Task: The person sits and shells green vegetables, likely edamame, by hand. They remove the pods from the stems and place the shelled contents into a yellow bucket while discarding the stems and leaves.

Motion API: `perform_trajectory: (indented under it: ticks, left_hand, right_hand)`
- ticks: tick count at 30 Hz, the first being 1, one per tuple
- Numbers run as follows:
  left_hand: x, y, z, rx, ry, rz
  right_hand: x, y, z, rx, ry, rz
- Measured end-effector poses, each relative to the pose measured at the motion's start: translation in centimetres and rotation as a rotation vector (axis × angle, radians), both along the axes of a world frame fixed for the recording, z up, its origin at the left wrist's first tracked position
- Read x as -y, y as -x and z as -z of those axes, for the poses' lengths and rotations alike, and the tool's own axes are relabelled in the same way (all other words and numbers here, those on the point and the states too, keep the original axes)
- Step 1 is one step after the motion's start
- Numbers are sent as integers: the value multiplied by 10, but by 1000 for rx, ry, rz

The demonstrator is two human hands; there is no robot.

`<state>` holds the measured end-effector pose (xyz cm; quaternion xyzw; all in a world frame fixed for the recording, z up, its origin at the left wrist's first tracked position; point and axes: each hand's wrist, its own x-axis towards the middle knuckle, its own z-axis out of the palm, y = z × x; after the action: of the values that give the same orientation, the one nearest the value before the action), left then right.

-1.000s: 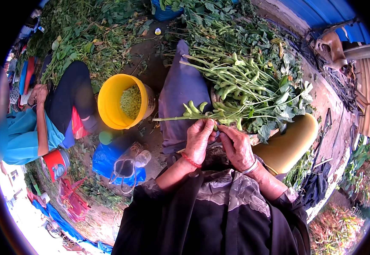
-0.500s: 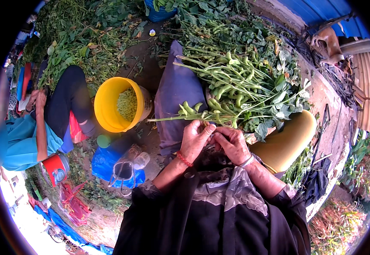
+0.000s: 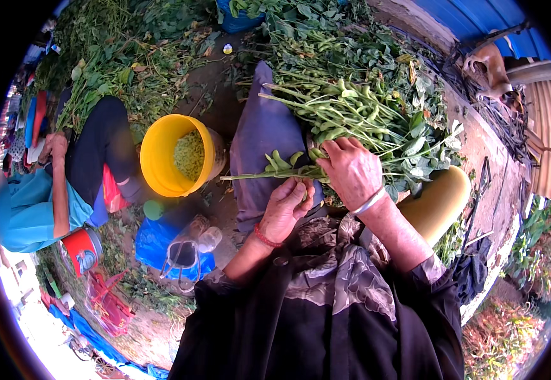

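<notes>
With hands apart mid-frame, my left hand (image 3: 288,201) is pinching, contents unclear, my right hand (image 3: 355,172) is working at pods (image 3: 315,154), grip hidden, probably light, firm, best held stalk-end.

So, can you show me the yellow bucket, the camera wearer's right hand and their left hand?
Yellow bucket (image 3: 156,157): head view, on its inner wall.
Right hand (image 3: 356,173): head view, on the back of the hand.
Left hand (image 3: 282,206): head view, on the middle of the hand.
</notes>
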<state>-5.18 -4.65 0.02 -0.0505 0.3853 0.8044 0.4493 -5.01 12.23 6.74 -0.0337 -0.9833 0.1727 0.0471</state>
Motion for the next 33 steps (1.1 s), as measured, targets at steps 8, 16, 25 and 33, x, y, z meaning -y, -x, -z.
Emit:
perform_trajectory:
  ticks: [8,16,25,33]
  left_hand:
    - [6,-2,-13,244,-128,79]
    - [-24,2,-34,138,-83,357]
    - [-47,-21,-8,263,215,362]
    - [-50,-28,-5,101,286,322]
  right_hand:
    - [-19,-9,20,-115,467,122]
    - [-25,-82,9,-9,1100,504]
    - [-5,-129,29,82,1263,555]
    - [-15,-94,7,-115,260,146]
